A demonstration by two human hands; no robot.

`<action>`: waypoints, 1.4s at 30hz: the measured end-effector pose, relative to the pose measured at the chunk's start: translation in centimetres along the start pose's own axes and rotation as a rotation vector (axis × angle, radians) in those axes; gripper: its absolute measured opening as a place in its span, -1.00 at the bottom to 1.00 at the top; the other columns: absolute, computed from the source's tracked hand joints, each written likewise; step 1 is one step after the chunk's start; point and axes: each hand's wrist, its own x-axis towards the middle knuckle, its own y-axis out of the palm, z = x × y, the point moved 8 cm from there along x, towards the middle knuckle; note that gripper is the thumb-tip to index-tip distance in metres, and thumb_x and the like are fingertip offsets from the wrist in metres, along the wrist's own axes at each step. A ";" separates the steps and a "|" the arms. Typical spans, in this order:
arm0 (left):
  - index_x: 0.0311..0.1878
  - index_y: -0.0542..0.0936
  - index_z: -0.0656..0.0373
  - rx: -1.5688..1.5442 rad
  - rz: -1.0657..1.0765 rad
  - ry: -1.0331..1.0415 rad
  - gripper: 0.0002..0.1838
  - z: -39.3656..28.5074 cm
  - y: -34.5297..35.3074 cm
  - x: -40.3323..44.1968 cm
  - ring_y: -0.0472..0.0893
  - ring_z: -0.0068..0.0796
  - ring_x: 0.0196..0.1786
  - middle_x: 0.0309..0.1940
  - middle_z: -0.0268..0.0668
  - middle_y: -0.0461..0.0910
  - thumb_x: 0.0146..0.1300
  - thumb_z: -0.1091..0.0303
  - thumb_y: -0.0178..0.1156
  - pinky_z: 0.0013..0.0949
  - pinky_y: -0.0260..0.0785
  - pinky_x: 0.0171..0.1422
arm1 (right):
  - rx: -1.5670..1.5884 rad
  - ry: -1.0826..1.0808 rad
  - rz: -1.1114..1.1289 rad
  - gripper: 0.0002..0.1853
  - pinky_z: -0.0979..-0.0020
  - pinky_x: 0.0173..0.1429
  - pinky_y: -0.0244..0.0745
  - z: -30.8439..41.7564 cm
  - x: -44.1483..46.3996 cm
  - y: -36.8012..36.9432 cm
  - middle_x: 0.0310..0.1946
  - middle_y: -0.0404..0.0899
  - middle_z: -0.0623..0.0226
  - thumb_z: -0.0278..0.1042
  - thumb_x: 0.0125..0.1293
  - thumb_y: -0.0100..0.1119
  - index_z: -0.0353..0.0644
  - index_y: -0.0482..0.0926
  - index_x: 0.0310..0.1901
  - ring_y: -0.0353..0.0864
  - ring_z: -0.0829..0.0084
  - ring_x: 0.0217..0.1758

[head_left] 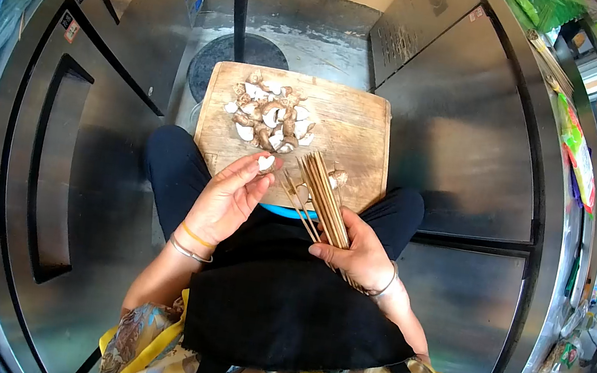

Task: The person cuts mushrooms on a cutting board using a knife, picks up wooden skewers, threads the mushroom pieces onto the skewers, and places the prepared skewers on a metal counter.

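Observation:
My left hand (230, 192) pinches a small mushroom piece (266, 164), brown with a white cut face, over the near left part of a wooden board (353, 122). A bundle of thin wooden skewers (327, 202) is held in my right hand (362, 253), pointing up and away; one or two sit a little apart on its left side. Beyond my hands, a pile of cut mushrooms (272, 114) lies on the board's far left. Behind the skewer tips, another mushroom piece (338, 177) is partly hidden.
Steel cabinets stand on the left (96, 158) and right (466, 134). A dark round lid (256, 51) lies on the floor behind the board, beside a black upright post (238, 10). Packets (577, 157) fill the shelf at far right.

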 end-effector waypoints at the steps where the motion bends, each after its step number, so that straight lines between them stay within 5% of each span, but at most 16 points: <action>1: 0.05 0.45 0.26 -0.028 -0.009 -0.011 -0.71 0.1 -0.2 0.0 0.55 -0.53 -0.06 0.01 -0.14 0.50 0.28 0.41 0.09 -0.56 0.44 0.06 | -0.014 -0.028 0.006 -0.53 0.69 -0.34 0.33 0.2 0.0 0.1 -0.39 0.43 0.54 -0.59 0.08 0.30 -0.26 0.35 0.03 0.37 0.75 -0.39; 8: 0.07 0.42 0.31 -0.020 -0.033 0.017 -0.71 0.0 0.1 -0.1 0.55 -0.43 -0.02 0.06 -0.07 0.45 0.30 0.45 0.03 -0.53 0.46 0.09 | 0.012 -0.089 0.011 -0.66 0.65 -0.39 0.28 0.7 -0.2 0.3 -0.45 0.37 0.56 -0.43 0.14 0.30 -0.25 0.38 -0.10 0.30 0.73 -0.44; 18: 0.17 0.37 0.32 0.193 0.003 0.157 -0.61 -1.0 1.9 -1.0 0.51 -0.41 0.06 0.10 -0.14 0.44 0.28 0.48 0.06 -0.48 0.37 0.20 | 0.091 -0.029 0.026 -0.68 0.68 -0.54 0.25 0.8 -0.4 0.5 -0.52 0.44 0.48 -0.47 0.14 0.28 -0.21 0.36 -0.12 0.35 0.71 -0.59; 26: 0.10 0.45 0.25 0.099 -0.011 0.105 -0.68 -0.7 0.9 -0.8 0.52 -0.60 -0.08 -0.07 -0.36 0.53 0.29 0.40 0.09 -0.52 0.40 0.10 | 0.050 -0.028 0.028 -0.68 0.69 -0.57 0.28 0.5 -0.3 0.7 -0.53 0.47 0.44 -0.47 0.10 0.32 -0.22 0.37 -0.18 0.40 0.70 -0.58; 42: -0.02 0.51 0.20 0.268 -0.063 0.233 -0.78 -1.2 1.4 -1.3 0.55 -0.61 -0.11 -0.12 -0.33 0.55 0.27 0.48 0.09 -0.58 0.47 -0.03 | 0.033 -0.038 0.044 -0.68 0.63 -0.56 0.28 0.1 -0.1 0.5 -0.53 0.40 0.49 -0.41 0.13 0.31 -0.23 0.36 -0.18 0.35 0.70 -0.58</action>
